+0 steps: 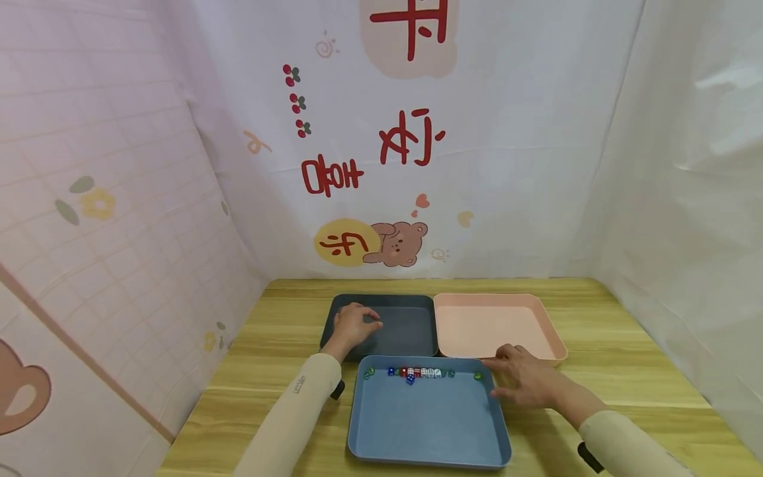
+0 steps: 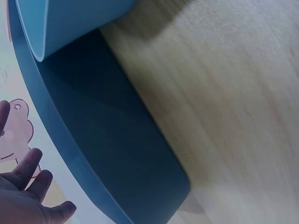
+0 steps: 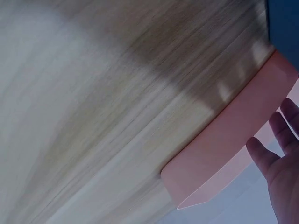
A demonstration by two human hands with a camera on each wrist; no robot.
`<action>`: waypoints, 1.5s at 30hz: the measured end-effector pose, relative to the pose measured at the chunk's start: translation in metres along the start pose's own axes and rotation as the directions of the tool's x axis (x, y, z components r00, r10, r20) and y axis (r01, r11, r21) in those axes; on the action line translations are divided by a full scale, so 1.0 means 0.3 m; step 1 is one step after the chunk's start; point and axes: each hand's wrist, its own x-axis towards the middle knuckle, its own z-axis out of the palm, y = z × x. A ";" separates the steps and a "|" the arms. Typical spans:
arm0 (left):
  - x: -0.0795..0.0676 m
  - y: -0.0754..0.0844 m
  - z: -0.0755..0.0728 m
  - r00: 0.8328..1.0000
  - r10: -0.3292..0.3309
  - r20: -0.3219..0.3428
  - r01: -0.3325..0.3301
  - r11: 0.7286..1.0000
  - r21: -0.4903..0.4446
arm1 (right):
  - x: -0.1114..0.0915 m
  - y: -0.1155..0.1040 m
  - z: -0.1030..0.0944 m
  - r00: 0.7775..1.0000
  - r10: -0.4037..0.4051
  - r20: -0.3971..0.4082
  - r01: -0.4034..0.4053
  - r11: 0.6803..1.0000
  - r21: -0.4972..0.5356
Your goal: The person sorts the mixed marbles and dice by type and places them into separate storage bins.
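Over the left part of a dark tray (image 1: 408, 334) is my left hand (image 1: 356, 324), its fingers loosely bent with nothing between them. In the left wrist view the hand (image 2: 23, 200) appears beyond the wall of the dark tray (image 2: 98, 130). My right hand (image 1: 524, 379) is at the far right corner of the blue tray (image 1: 426, 424), forefinger at its rim and thumb near its side. Several red, white and blue dice (image 1: 424, 372) lie along the far wall inside the blue tray. Green pieces (image 1: 478, 375) lie near both ends of that row.
A pink tray (image 1: 491, 324) stands right of the dark one, behind the right hand. All three trays sit close together on a wood-grain table (image 1: 602, 371). White printed sheets (image 1: 507, 199) hang behind and at both sides.
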 end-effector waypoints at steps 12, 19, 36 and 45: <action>-0.001 -0.003 0.008 1.000 -0.010 0.010 0.010 1.000 -0.020 | -0.004 -0.019 -0.026 0.996 0.057 0.064 -0.059 0.998 0.036; -0.004 0.010 0.013 1.000 0.001 0.025 -0.001 1.000 -0.018 | -0.002 -0.018 -0.030 0.996 0.065 0.065 -0.069 0.996 0.056; -0.028 0.036 0.028 0.991 0.110 0.080 -0.108 0.994 -0.027 | -0.010 -0.002 -0.022 0.997 0.050 0.051 -0.051 0.999 0.018; -0.077 0.018 0.021 0.977 0.182 0.113 -0.175 0.982 -0.070 | -0.009 0.000 -0.010 0.998 0.036 0.046 -0.038 0.999 0.024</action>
